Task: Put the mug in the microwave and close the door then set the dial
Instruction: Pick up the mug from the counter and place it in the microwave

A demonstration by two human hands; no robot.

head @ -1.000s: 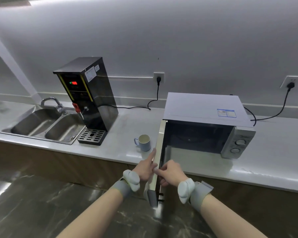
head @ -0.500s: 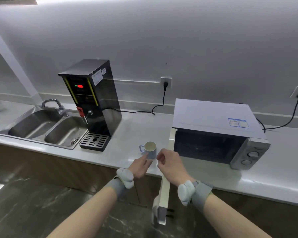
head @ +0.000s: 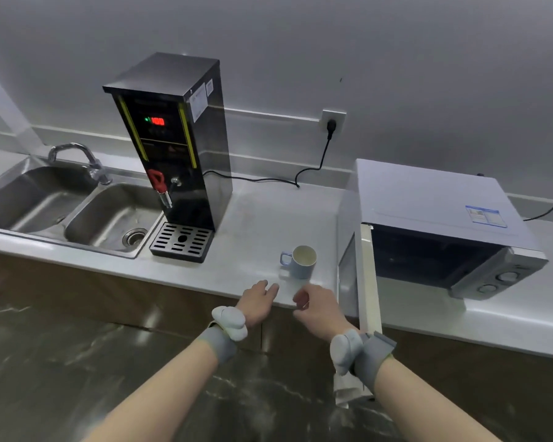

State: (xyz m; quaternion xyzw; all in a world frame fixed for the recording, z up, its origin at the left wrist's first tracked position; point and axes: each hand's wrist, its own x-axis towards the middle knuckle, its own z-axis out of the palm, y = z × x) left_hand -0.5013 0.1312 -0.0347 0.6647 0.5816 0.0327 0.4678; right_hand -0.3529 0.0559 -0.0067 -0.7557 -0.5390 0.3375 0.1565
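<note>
A pale blue mug (head: 299,261) stands upright on the white counter (head: 256,224), its handle to the left, just left of the microwave (head: 438,224). The microwave door (head: 367,279) hangs wide open toward me, edge-on, and the dark cavity shows. Two dials (head: 498,282) sit on the panel at the right end. My left hand (head: 257,303) hovers at the counter's front edge below the mug, fingers apart, empty. My right hand (head: 316,309) is beside it, fingers loosely curled, holding nothing, just left of the door.
A black hot-water dispenser (head: 176,148) with a drip tray stands left of the mug. A double steel sink (head: 61,208) with a tap lies at the far left. Power cords run to wall sockets behind. Dark marbled floor lies below.
Both hands have let go of the microwave door and moved left toward the mug. The view has shifted left and closer to the counter.
</note>
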